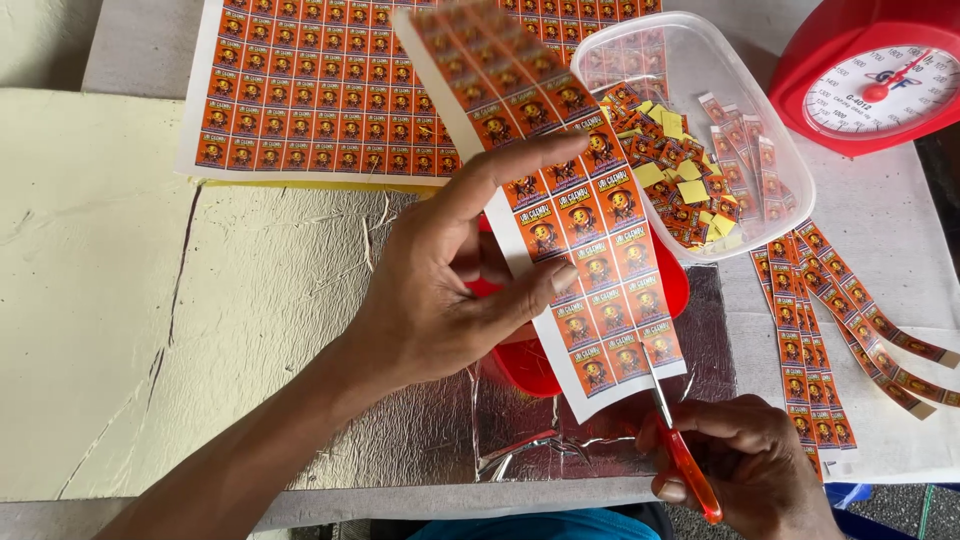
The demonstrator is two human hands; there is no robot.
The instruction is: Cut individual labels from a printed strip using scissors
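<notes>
a: what is in the hands?
b: the left hand (430, 290) pinches a long strip of orange stickers (560, 200) between thumb and fingers. the strip is up off the surface, slanting from the far middle down to the near edge.
a: and the other hand?
b: the right hand (745, 470) is closed around the handles of red scissors (680, 450). the thin blades touch the near end of the strip, between two rows of stickers.
a: what is under the strip?
b: a red bowl (530, 370) sits on shiny silver foil (420, 430) near the near edge.
a: what else is around?
b: a clear plastic tub (760, 110) stands toward the far right, full of small cut stickers (680, 170), orange and yellow. just past it, in the far right corner, is a red kitchen scale (870, 80) with a white dial.
a: anything more?
b: thin cut strips (830, 330) lie along the right edge on white cloth. a big uncut sticker sheet (320, 90) lies flat at the far edge.
</notes>
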